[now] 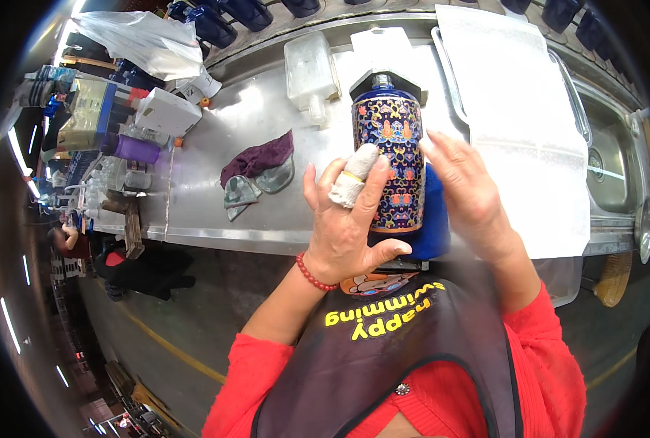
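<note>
Over the near edge of the steel counter (215, 139), at the centre of the view, an ornate bottle (388, 157) is held upright between both hands. The left hand (347, 226) wraps it from eight o'clock, its grip closed on the lower body, thumb tucked under the base and one finger bound in a white cloth wrap (352, 182) with a thin band. The right hand (467, 193) lies flat against the bottle's three o'clock side, fingers together, pressing a blue cloth (434, 219) behind it. Judging by this, wiping or polishing looks to be in hand, with the neck and top not yet touched; how much of the surface is done I cannot tell. The bottle is glossy, cylindrical, deep blue with dense gold, orange and pink floral pattern, and a dark hexagonal shoulder under a short neck. At ten o'clock lies a crumpled maroon rag (259, 160); at twelve, a cloudy plastic container (310, 69); at two o'clock, a white sheet (522, 117) drapes beside a sink (609, 168).
</note>
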Demonstrator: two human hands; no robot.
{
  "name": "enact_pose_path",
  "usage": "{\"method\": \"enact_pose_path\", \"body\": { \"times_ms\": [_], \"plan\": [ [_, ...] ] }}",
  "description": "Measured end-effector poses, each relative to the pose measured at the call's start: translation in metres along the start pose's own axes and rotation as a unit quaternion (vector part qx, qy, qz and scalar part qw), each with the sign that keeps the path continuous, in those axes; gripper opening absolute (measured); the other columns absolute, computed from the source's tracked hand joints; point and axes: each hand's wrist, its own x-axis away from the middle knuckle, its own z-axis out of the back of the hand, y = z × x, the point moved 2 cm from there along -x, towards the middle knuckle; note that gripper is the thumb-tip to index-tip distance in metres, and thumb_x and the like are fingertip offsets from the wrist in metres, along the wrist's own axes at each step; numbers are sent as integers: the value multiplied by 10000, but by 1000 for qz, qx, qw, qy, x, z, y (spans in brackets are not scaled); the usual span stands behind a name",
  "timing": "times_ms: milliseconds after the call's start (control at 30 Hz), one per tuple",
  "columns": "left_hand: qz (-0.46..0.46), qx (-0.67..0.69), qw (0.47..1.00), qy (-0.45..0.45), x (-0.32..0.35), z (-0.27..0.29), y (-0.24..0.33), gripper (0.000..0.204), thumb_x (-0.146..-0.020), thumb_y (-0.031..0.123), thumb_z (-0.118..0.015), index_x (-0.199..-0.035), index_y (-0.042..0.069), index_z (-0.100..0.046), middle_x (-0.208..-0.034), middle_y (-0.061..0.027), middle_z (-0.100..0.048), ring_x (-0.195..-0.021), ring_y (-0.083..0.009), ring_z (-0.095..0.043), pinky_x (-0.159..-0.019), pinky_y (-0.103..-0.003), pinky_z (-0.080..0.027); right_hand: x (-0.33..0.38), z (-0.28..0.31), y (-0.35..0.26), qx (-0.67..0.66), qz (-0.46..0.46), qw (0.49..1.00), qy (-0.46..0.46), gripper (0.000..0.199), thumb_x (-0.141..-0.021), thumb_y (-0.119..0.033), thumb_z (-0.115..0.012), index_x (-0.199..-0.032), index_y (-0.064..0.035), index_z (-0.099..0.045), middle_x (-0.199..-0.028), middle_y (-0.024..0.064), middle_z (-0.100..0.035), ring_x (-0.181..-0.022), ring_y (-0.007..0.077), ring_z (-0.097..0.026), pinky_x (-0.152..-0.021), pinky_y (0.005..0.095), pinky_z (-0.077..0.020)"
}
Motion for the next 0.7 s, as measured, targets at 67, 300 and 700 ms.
{"method": "enact_pose_path", "body": {
  "times_ms": [67,300,700],
  "plan": [
    [-29,-54,998,-21,-4,3,0,974,-886,819,-476,-1509,73,-516,-1484,-187,-524,-1350,-394,-402,-1206,-588,-41,11,-6,-3,28,-25,998,-60,551,-839,34,-593,-1383,-50,-626,-1433,259,-542,-1233,425,-584,-1027,467,-509],
    [-47,-92,994,-33,-7,7,-3,873,-903,814,-453,-1436,141,-611,-1458,-177,-551,-1356,-371,-421,-1227,-562,-39,8,-12,-4,26,-20,999,-39,523,-858,-8,-593,-1376,-64,-637,-1451,251,-525,-1246,421,-570,-1049,483,-484],
    [-55,-37,997,-25,-12,11,-8,864,-897,779,-499,-1423,104,-612,-1417,-131,-592,-1329,-334,-440,-1193,-635,-55,3,-11,-8,15,-35,999,-24,506,-871,-4,-596,-1371,-70,-644,-1423,244,-537,-1224,413,-583,-999,469,-493]
  ]
}}
